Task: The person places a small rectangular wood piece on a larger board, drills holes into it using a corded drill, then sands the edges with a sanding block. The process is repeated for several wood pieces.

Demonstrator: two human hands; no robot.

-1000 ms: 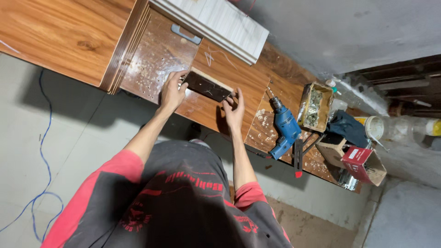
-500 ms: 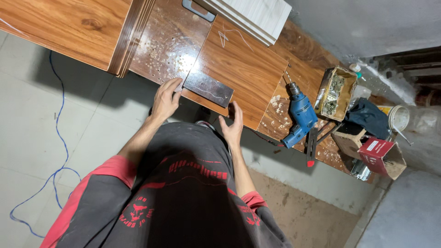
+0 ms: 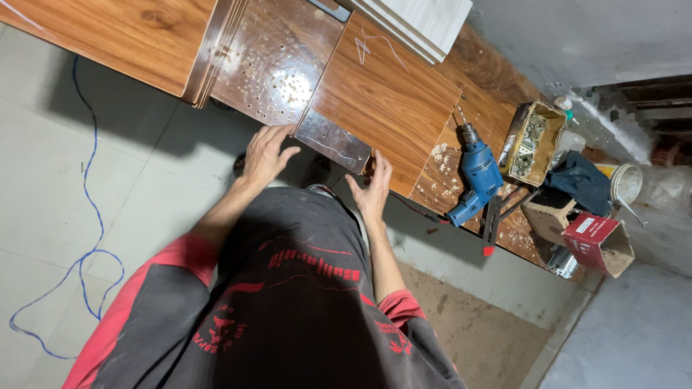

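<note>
A small glossy brown panel point(image 3: 333, 140) lies at the near edge of the wooden bench point(image 3: 389, 101), tilted across the corner where a sawdust-speckled dark board point(image 3: 277, 65) meets a lighter wood-grain board point(image 3: 382, 94). The left hand point(image 3: 265, 155) sits at the panel's left end, its fingers point(image 3: 277, 137) spread and released, the tips just at the panel's edge; whether they truly touch it cannot be told. The right hand point(image 3: 373, 189) stands at the panel's right end, palm turned inward, fingers point(image 3: 380, 167) straight and loose, against or just beside the panel's corner. Neither hand closes around anything.

Beyond the right fingers, farther along the bench, a blue power drill point(image 3: 476, 180) lies on its side among wood chips. Just past it rests a red-handled tool point(image 3: 491, 225), then a cardboard tray of small hardware point(image 3: 532, 142), a dark cloth point(image 3: 580, 180), a small wooden block point(image 3: 549, 215) and a red box point(image 3: 600, 241). Above the hands, white ribbed panels point(image 3: 414, 21) lie stacked on the bench. Left of the left fingers, a blue cable point(image 3: 86, 194) trails over the tiled floor point(image 3: 58, 144).
</note>
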